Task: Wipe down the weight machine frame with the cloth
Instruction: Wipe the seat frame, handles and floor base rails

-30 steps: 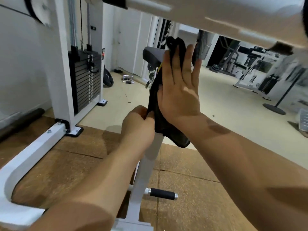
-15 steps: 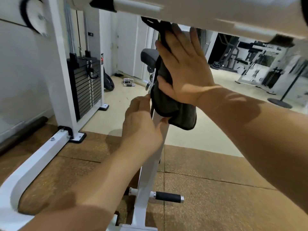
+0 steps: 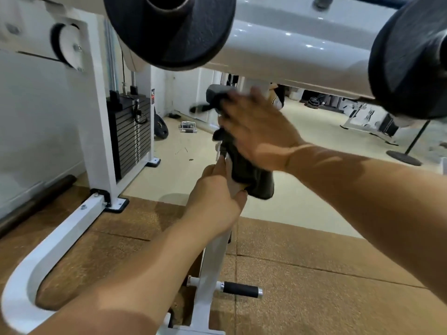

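A dark cloth drapes over the white upright post of the weight machine at centre. My right hand lies flat on the cloth with fingers straight, pressing it against the post; the fingers are blurred. Just below, my left hand grips the post, its thumb touching the cloth's lower edge. A thick white crossbar of the frame runs overhead. The upper post is hidden behind the cloth and my right hand.
Two black foam rollers hang from the crossbar close overhead. A weight stack stands in the white column at left. A curved white base rail lies on the brown mats, and a black peg sticks out low on the post.
My right hand slid the cloth up the post and then came partway back down. My left hand stayed gripping the post below. The view tilted up, showing the foam rollers.
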